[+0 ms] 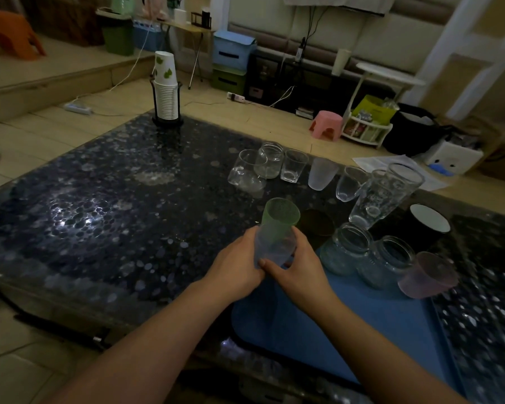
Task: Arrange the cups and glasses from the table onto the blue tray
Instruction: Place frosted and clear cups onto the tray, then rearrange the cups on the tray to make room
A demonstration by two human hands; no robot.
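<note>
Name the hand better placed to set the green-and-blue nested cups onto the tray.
Right. Both hands hold the nested cups, but the right hand lies over the blue tray, while the left hand lies off its left edge.

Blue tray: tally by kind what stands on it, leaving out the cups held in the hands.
Clear glass jars: 2
Pink frosted cup: 1
Total: 3
</note>
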